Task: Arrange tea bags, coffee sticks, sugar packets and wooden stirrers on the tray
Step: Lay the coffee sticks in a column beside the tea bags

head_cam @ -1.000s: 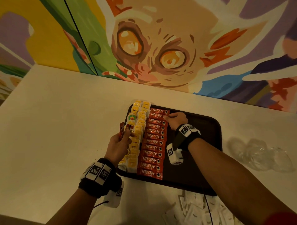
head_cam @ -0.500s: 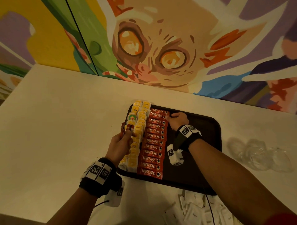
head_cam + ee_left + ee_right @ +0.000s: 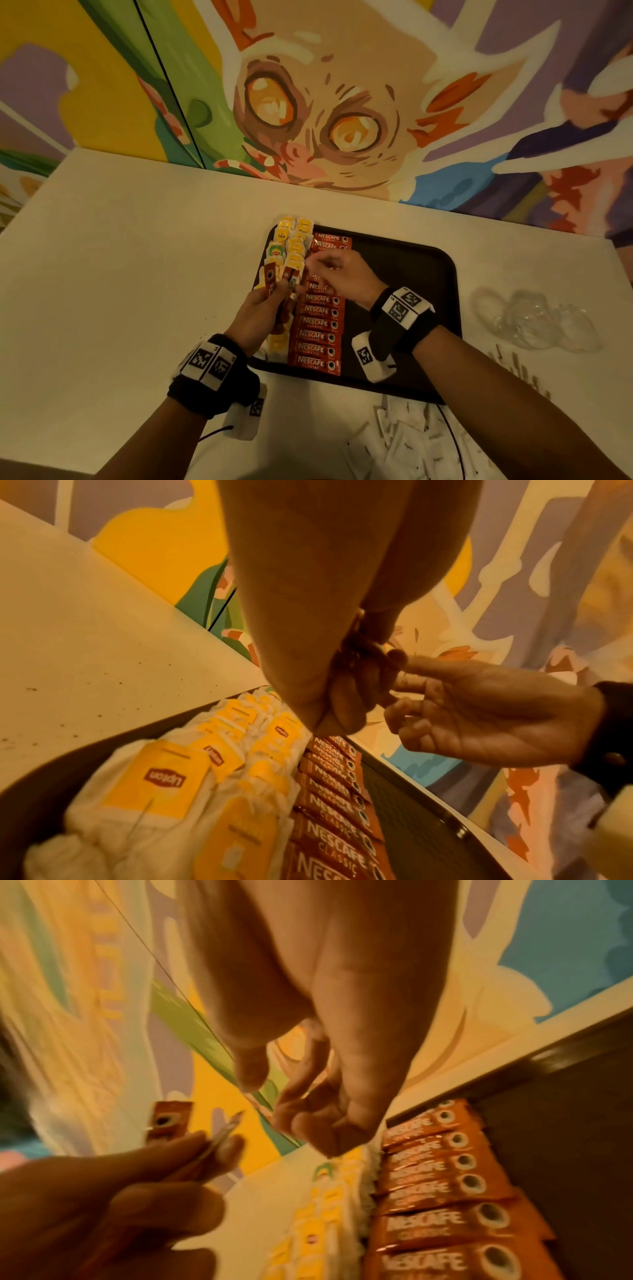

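Observation:
A dark tray [image 3: 411,274] holds a column of yellow tea bags [image 3: 291,246] at its left edge. Beside that lies a column of red coffee sticks [image 3: 318,322]. My left hand [image 3: 267,305] hovers over the tea bags and grips a few upright coffee sticks [image 3: 269,281], which also show in the right wrist view [image 3: 167,1121]. My right hand [image 3: 339,274] is just right of them above the coffee row. Its fingers are bent, thumb and forefinger apart [image 3: 301,1096], and it holds nothing. White sugar packets [image 3: 411,445] and wooden stirrers [image 3: 520,373] lie on the table.
The white table [image 3: 137,274] meets a painted wall [image 3: 308,102] behind the tray. Crumpled clear plastic [image 3: 534,318] lies right of the tray. The tray's right half [image 3: 411,308] is bare dark surface under my right wrist.
My right hand has left the far end of the coffee row and come left and nearer, up to the sticks in my left hand. The left hand has barely moved.

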Motion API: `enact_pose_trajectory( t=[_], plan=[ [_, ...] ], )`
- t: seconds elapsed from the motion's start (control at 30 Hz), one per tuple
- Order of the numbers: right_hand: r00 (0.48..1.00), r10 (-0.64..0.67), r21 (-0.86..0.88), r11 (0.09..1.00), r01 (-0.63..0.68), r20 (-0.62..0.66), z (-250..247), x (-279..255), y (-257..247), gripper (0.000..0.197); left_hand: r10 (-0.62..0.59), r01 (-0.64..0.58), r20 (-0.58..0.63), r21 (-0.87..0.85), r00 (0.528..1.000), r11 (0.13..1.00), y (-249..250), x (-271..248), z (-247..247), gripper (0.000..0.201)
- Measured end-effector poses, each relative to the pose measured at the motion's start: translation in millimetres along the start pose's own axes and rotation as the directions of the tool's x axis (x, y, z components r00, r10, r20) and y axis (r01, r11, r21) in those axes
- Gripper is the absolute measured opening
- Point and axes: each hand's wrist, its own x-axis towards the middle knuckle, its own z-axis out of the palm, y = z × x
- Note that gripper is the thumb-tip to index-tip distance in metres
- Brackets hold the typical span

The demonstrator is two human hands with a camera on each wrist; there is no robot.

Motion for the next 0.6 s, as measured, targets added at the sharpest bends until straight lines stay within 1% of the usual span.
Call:
enact_pose_trajectory(
  t=[0.07, 0.17, 0.23, 0.3, 0.37, 0.43, 0.53, 0.6],
  plan=[
    [0.997, -0.034, 0.004, 0.999, 0.033, 0.07, 5.7, -10.4, -4.8, 0.013, 0.009, -0.011, 0.048, 0.039, 0.999, 0.999, 2.0, -5.9, 3.7, 0.03],
    [0.993, -0.058, 0.017, 0.998, 0.057, 0.099, 10.7, -21.7, -5.9, 0.019, 0.023, -0.029, 0.093, 0.061, 0.995, 0.998, 5.3, -14.4, 7.2, 0.031],
    [0.996, -0.045, 0.064, 0.997, 0.04, 0.081, 10.7, -28.2, -4.6, 0.019, 0.028, -0.037, 0.106, 0.087, 0.994, 0.996, 5.5, -18.6, 5.7, 0.033],
    [0.998, -0.032, 0.113, 0.993, 0.025, 0.057, 11.2, -34.7, -3.5, 0.015, 0.008, -0.018, 0.108, 0.092, 0.994, 0.996, 3.8, -21.3, 2.5, 0.033],
    [0.999, -0.041, 0.169, 0.985, 0.036, 0.024, 10.8, -38.9, -0.4, 0.011, -0.021, 0.016, 0.113, 0.044, 0.993, 0.999, 2.3, -22.8, -0.6, 0.031],
    [0.999, -0.041, 0.251, 0.967, 0.042, -0.01, 10.3, -41.4, 2.6, 0.016, -0.039, 0.041, 0.131, -0.01, 0.991, 0.999, 3.4, -25.8, -2.7, 0.031],
    [0.999, -0.043, 0.338, 0.94, 0.049, -0.027, 8.3, -45.8, 7.2, 0.015, -0.023, 0.028, 0.163, -0.024, 0.986, 0.999, 4.8, -29.7, -4.4, 0.025],
    [0.999, -0.034, 0.415, 0.909, 0.03, 0.003, 9.0, -50.4, 8.2, 0.012, 0.007, -0.009, 0.156, 0.007, 0.988, 1.0, 5.9, -32.8, -3.3, 0.022]
  ],
)
